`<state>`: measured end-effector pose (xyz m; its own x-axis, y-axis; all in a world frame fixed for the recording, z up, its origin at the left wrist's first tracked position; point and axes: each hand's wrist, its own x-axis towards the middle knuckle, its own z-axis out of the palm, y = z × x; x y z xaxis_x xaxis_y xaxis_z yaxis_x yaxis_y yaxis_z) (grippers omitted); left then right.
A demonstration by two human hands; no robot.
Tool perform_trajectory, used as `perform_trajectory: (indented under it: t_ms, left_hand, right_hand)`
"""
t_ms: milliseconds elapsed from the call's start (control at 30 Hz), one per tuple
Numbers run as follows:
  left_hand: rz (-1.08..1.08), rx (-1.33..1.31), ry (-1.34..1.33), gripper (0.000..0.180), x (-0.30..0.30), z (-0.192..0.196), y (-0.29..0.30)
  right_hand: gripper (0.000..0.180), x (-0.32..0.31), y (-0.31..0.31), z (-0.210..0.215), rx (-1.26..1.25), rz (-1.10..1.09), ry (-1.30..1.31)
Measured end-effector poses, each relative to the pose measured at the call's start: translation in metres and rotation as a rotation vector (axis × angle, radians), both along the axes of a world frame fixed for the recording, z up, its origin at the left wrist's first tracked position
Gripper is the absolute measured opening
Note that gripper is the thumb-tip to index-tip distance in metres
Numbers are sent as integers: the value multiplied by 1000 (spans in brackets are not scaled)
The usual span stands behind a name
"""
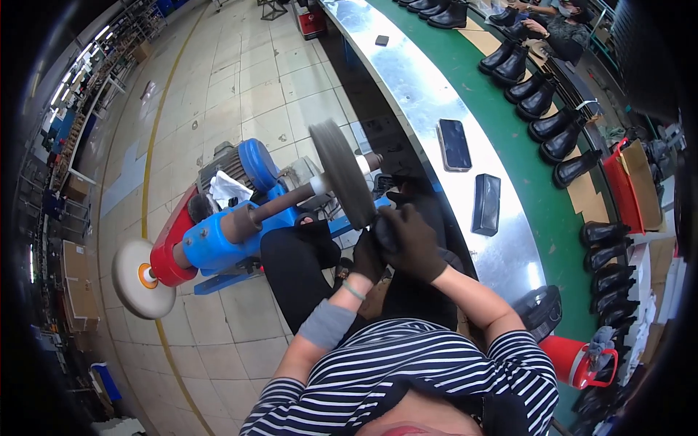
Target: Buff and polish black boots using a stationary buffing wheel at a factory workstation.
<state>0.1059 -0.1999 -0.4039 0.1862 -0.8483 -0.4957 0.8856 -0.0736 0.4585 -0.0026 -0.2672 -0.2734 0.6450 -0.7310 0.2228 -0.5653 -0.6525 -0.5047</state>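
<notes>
A black boot (pixel 384 236) is gripped between my two dark-gloved hands, its rounded end close against the lower edge of a dark buffing wheel (pixel 340 174). Whether it touches the wheel is hard to make out. My left hand (pixel 368 259) is closed on the boot's near left side. From the right, my right hand (pixel 416 245) wraps over it with bent fingers. Much of the boot is hidden behind the gloves. The wheel looks smeared, as if spinning, on the shaft of a blue and red machine (pixel 211 240).
To my right a metal ledge (pixel 502 269) bears a phone (pixel 455 145) and a black case (pixel 486 205). Beyond it, black boots (pixel 538 98) line a green conveyor (pixel 502 131). A red jug (pixel 574 360) stands by my right elbow. A pale wheel (pixel 142 280) is at the machine's left end. Another person (pixel 567 33) sits across the conveyor.
</notes>
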Motion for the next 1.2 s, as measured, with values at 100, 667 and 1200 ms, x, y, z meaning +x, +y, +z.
perform_trajectory:
  t_ms: [100,667,1200]
  left_hand:
    - [-30,-127,-9,38,8,-35,-36]
    - [192,-359,114,42,73,-164,-40]
    - [63,-263,96,43,45,-108,-56]
  right_hand:
    - [71,18,7,-35,-73,142,200]
    - [86,-44,-56,-112,-399,78,-34]
    - [76,-81,-23,-120,-472,-202,-96]
